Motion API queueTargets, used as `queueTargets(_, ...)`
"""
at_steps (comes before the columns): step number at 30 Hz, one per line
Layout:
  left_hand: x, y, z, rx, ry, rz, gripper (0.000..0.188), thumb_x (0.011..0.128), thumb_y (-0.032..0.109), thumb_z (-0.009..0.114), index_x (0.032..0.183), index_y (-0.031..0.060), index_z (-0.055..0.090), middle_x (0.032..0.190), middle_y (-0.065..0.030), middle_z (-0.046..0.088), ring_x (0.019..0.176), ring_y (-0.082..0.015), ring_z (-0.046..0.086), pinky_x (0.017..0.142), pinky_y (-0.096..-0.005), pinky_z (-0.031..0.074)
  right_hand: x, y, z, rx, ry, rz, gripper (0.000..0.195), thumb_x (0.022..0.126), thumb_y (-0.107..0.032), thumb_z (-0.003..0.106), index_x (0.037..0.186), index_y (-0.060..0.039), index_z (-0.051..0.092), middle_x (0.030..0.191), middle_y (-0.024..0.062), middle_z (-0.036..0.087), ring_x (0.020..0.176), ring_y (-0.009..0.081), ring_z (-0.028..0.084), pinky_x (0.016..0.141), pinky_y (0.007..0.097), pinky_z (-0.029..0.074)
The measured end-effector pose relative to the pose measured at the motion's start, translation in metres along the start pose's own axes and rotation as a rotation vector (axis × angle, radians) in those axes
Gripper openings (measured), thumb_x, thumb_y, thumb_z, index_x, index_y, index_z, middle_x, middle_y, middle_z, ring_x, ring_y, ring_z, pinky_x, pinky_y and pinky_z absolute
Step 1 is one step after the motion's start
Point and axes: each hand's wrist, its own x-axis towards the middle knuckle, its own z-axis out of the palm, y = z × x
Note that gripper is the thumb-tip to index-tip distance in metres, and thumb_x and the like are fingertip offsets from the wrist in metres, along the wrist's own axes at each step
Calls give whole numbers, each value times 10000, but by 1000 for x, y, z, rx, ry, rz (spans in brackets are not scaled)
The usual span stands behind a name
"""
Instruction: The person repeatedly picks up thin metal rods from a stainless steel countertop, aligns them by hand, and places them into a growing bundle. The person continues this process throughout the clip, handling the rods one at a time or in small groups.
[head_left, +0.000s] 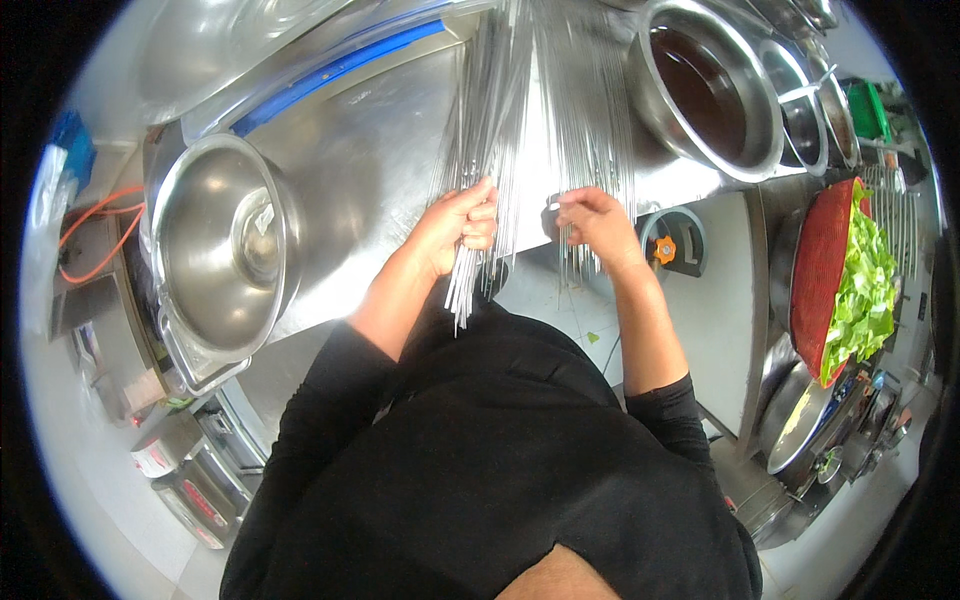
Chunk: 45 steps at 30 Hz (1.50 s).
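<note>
My left hand (463, 221) is closed around a bundle of thin metal skewers (491, 112). Their near ends stick out below my fist, past the front edge of the steel table (390, 150). A second, looser spread of metal skewers (589, 112) lies on the table to the right, its near ends also overhanging the edge. Over that spread is my right hand (596, 223), with bent fingers pointing left toward the gap between the two groups. Whether it grips a skewer is unclear.
A steel bowl (214, 247) stands at the left, and another bowl (652, 90) with dark liquid at the back right. Farther right is a red basket (817, 262) of green leaves (862, 292). Below the table edge shows a gas cylinder (694, 232) with an orange valve knob (664, 250).
</note>
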Motion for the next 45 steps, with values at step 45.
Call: queueTargets(45,-33,32,6,184,54,-107,229,968,281,414,867,81,459,592,58,330,442,-19,283,368,-169,249,-29,22,46,-806,398,-85,551,790,-172,521,1325,-147,388,661,187,613,647,356,613,650,464,479)
